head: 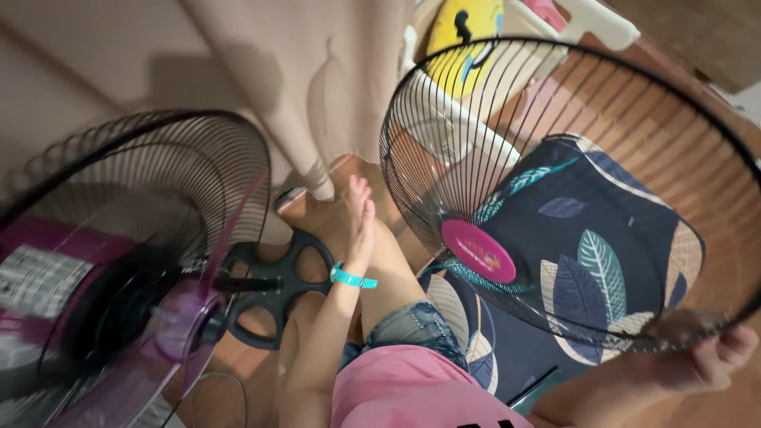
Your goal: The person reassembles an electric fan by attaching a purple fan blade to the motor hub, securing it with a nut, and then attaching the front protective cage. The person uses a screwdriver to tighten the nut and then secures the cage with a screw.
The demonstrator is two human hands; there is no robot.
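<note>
1. The right hand (709, 355) is gripping the lower rim of the front fan guard (571, 190), fingers curled around the outer ring, at the bottom right of the view. The guard is being held up off the fan, tilted, its round pink centre badge (478, 250) facing the person.
2. Judgement: a one-handed grip on the rim is letting the wide guard swing; holding it steady and keeping the thin wires away from the knee and the cushion would prevent bending.
3. The left hand (358, 218) is resting open and flat, fingers straight, against the raised knee (388, 261). It is holding nothing. A teal wristband (352, 278) is sitting on the wrist.
4. The guard is lying to the right of the left hand, near it but apart from it.
5. Behind the guard, a dark cushion (610, 261) with a leaf print is lying on the floor.
6. To the left, the fan body (119, 309) is lying with its rear guard (158, 206) and translucent purple blade (190, 317) exposed; the black base (277, 285) is sitting just beside the left wrist.
7. Farthest away, a beige curtain (301, 87) is hanging, and a yellow toy (464, 36) is lying beyond it.
</note>
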